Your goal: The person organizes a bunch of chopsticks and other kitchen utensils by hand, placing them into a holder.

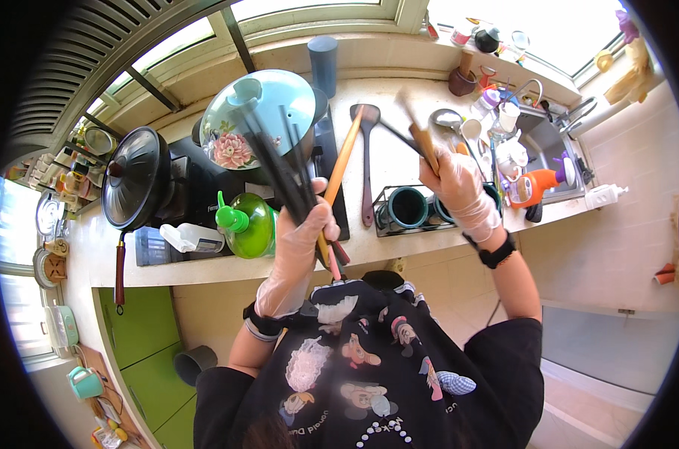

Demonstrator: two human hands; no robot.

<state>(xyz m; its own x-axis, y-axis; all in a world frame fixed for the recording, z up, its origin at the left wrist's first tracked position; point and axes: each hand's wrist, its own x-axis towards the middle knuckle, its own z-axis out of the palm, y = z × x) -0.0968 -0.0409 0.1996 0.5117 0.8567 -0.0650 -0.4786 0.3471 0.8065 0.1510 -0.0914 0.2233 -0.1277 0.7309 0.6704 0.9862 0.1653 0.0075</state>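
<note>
My left hand (303, 236), in a clear disposable glove, grips a bundle of chopsticks (280, 177). Most are black, with an orange-yellow wooden stick (344, 160) slanting away to the right and reddish ends showing under the fist. Gloved as well, my right hand (462, 188) is closed around brown wooden sticks (423, 143), blurred at their upper ends; a thin dark stick also projects leftward from it. Below that hand, a black wire rack (380, 229) holds dark teal cups (408, 206), partly covered by the hand. A dark spatula (366, 163) lies on the counter between my hands.
A light-blue lidded pot (289, 95) and a lidded black pan (137, 179) stand on the stove. A green pump bottle (250, 227) is left of my left hand. Ladles (446, 119), an orange spray bottle (533, 188) and the sink (550, 134) are at right.
</note>
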